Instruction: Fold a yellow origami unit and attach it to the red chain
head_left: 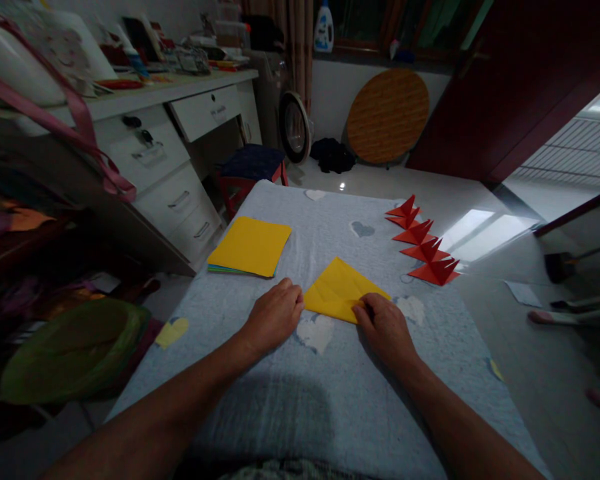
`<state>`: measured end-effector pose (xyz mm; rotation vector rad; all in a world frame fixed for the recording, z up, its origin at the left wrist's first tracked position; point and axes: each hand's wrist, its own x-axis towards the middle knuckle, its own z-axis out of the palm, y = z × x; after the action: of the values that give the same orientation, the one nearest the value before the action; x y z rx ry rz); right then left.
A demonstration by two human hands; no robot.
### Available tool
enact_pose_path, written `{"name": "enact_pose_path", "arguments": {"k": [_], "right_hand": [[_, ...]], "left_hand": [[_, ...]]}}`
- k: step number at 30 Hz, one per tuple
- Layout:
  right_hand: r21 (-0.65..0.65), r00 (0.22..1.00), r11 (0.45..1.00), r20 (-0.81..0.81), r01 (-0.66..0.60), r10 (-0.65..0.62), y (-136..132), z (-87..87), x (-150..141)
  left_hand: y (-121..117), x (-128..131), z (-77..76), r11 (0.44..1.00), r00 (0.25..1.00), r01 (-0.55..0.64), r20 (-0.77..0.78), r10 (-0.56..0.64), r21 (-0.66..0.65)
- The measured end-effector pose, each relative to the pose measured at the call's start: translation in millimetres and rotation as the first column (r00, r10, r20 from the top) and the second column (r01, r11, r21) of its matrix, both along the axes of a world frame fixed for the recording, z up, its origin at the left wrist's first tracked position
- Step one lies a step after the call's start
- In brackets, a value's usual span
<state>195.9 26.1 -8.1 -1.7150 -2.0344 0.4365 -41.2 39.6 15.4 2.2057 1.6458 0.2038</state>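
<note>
A yellow paper sheet (339, 288), folded into a triangle, lies on the blue-grey cloth-covered table (290, 400). My left hand (275, 315) rests with curled fingers at the paper's left corner, touching it. My right hand (386, 327) presses its fingertips on the paper's near right edge. A stack of coloured paper (251, 245) with a yellow top sheet lies to the left behind my hands. Several folded red paper pieces (423, 243) stand in a row at the right edge of the table.
A white desk with drawers (180, 153) stands at the left, cluttered on top. A green bag (75, 347) lies low on the left. A round wooden board (387, 115) leans on the far wall. A small stool (250, 170) stands beyond the table.
</note>
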Motion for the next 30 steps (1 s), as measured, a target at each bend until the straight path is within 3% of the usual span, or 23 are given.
{"name": "enact_pose_path", "arguments": {"k": [30], "right_hand": [[0.015,1.0,1.0,-0.002,-0.017,0.017,0.1,-1.7,-0.5]], "left_hand": [[-1.9,2.9,-2.7,1.0,0.994,-0.016,-0.109,0.017,0.011]]}}
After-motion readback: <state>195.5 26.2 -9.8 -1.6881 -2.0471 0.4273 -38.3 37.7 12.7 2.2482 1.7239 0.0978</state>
